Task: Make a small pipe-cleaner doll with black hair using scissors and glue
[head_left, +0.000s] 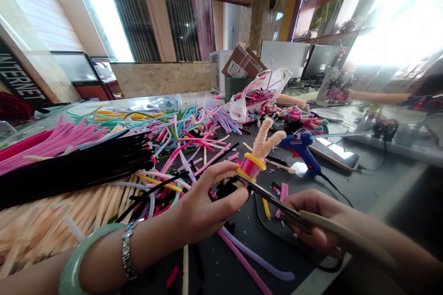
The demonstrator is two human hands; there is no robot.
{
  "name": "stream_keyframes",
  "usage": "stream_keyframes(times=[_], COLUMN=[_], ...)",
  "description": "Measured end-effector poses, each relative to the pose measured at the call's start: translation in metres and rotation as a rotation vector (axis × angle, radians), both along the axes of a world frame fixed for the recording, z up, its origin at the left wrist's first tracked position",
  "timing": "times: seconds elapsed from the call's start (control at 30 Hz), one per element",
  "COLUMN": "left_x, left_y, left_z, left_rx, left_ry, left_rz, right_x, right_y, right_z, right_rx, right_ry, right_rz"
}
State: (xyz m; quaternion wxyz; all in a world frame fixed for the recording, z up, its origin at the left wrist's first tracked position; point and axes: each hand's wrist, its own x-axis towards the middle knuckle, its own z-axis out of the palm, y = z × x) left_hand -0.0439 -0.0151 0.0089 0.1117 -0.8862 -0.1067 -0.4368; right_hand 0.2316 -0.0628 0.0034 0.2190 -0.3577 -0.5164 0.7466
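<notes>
My left hand (212, 193) is closed around a small pipe-cleaner figure (249, 166), holding it above the dark table. Its upper end has two fuzzy cream prongs, with yellow rings and a pink band below; a black part is partly hidden by my fingers. In my right hand (316, 221) is a pair of scissors (277, 200), its blades reaching left to the lower yellow ring. Whether the blades touch the figure I cannot tell. Just behind lies a blue glue gun (304, 150) with its cord trailing right.
Loose pipe cleaners (194, 138) in many colours cover the table's left and middle. Thick black (76, 166) and cream bundles (69, 216) lie at left. A phone (334, 153) rests right of the glue gun. Behind stand a plastic bag (256, 94) and a cardboard box (244, 62).
</notes>
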Motion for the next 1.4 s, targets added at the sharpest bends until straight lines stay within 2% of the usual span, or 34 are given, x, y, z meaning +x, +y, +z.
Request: stream_keyframes(times=[0.33,0.5,0.57,0.67,0.73,0.87,1.07,1.2,1.4], left_x=[-0.003,-0.002,0.000,0.004,0.006,0.006,0.004,0.003,0.004], left_y=[0.000,-0.001,-0.004,-0.012,-0.015,-0.016,-0.015,-0.016,-0.016], left_z=[0.001,0.001,0.001,-0.002,-0.006,-0.010,-0.010,-0.011,-0.010], left_rx=[-0.009,-0.018,-0.136,-0.544,-0.670,-0.772,-0.844,-0.846,-0.741], left_ry=[0.031,0.035,-0.015,-0.140,-0.169,-0.193,-0.198,-0.201,-0.175], left_rz=[-0.003,-0.019,-0.029,-0.003,0.022,-0.033,-0.046,-0.029,-0.006], right_x=[0.007,0.006,0.005,0.004,0.004,0.003,-0.003,-0.001,0.003], right_y=[0.001,-0.006,-0.009,-0.011,-0.012,-0.014,-0.016,-0.011,-0.007], right_z=[-0.013,-0.006,-0.001,0.007,0.010,0.013,0.016,0.007,-0.003], right_rx=[0.005,0.117,0.161,0.183,0.178,0.142,0.096,-0.024,-0.087], right_ry=[0.065,-0.041,-0.088,-0.147,-0.181,-0.183,-0.180,-0.140,-0.016], right_rz=[0.027,0.006,0.008,0.018,0.029,0.042,0.003,-0.004,-0.008])
